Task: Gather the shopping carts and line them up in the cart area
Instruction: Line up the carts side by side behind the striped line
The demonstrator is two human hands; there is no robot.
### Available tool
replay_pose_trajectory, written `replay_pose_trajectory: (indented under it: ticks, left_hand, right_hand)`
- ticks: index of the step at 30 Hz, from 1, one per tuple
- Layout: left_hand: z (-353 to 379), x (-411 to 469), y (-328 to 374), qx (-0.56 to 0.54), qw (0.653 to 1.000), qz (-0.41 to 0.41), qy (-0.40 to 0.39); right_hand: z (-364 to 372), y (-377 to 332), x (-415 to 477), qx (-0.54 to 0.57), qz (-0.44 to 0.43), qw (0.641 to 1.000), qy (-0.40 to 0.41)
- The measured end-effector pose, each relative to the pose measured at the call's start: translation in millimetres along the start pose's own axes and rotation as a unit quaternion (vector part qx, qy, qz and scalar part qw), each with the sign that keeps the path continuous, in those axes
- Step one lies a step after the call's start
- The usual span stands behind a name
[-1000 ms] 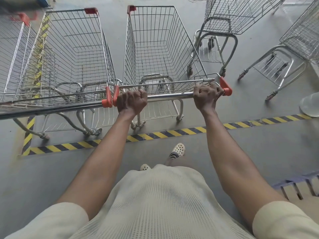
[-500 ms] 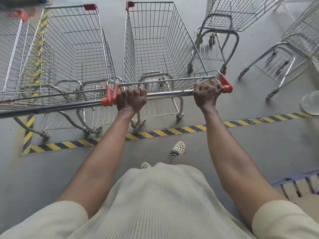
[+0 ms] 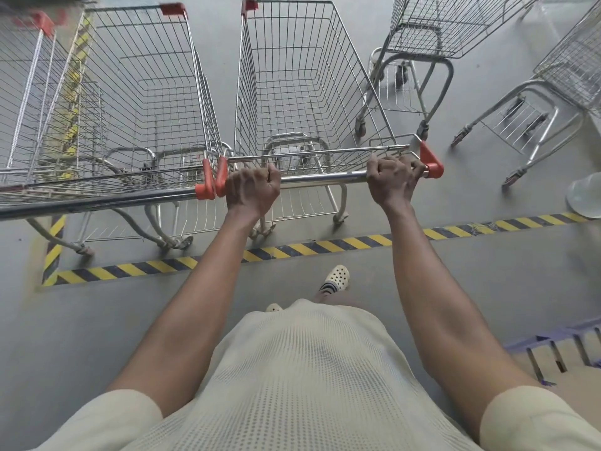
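Note:
A wire shopping cart (image 3: 292, 79) with red corner caps stands in front of me. Its steel handle bar (image 3: 325, 180) is gripped by both hands: my left hand (image 3: 252, 190) at the bar's left end, my right hand (image 3: 393, 179) near the red right end cap. Its wheels sit beyond the yellow-black striped floor tape (image 3: 312, 247). A second cart (image 3: 140, 92) is parked alongside on the left, handles nearly touching. A third cart (image 3: 22, 92) shows at the far left edge.
Two more carts stand loose at the upper right, one (image 3: 435, 30) straight, the other (image 3: 572, 70) angled. A pale round object (image 3: 585, 195) lies at the right edge. A purple pallet (image 3: 559, 346) sits at lower right. My shoe (image 3: 336, 278) is behind the tape.
The cart I hold has rolled a little forward, deeper past the striped tape and level with the cart on its left. Both hands have kept their grip.

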State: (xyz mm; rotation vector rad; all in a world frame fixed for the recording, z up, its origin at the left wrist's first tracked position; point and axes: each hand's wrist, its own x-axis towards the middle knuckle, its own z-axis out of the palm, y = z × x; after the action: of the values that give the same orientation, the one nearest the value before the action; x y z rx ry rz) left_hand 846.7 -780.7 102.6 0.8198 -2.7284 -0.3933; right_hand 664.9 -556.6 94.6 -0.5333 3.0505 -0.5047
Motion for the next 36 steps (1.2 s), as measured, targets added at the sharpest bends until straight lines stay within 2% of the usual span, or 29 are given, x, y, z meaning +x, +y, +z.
replay_pose_trajectory:
  ticks: [3, 6, 10, 13, 16, 24, 36]
  left_hand:
    - [0, -9, 10, -0.017, 0.998, 0.045, 0.049]
    - [0, -25, 14, 0.034, 0.989, 0.092, 0.112]
    - [-12, -26, -17, 0.047, 0.983, -0.028, 0.176]
    - [-21, -15, -44, 0.083, 0.978, -0.078, 0.173]
    - [-23, -6, -59, 0.096, 0.981, -0.055, 0.156]
    - [-19, -6, -62, 0.075, 0.981, -0.015, 0.177]
    - [-16, -8, -58, 0.076, 0.976, -0.024, 0.200]
  right_hand:
    - [1, -13, -2, -0.015, -0.011, 1.000, -0.015]
    - [2, -32, -12, -0.024, -0.026, 0.999, 0.001]
    - [9, -53, -27, -0.011, -0.056, 0.998, 0.025]
    - [16, -60, -33, 0.008, -0.065, 0.998, 0.025]
    - [19, -59, -34, 0.017, -0.066, 0.997, 0.029]
    - [25, -56, -36, 0.030, -0.059, 0.997, 0.041]
    - [25, -54, -35, 0.035, -0.065, 0.996, 0.051]
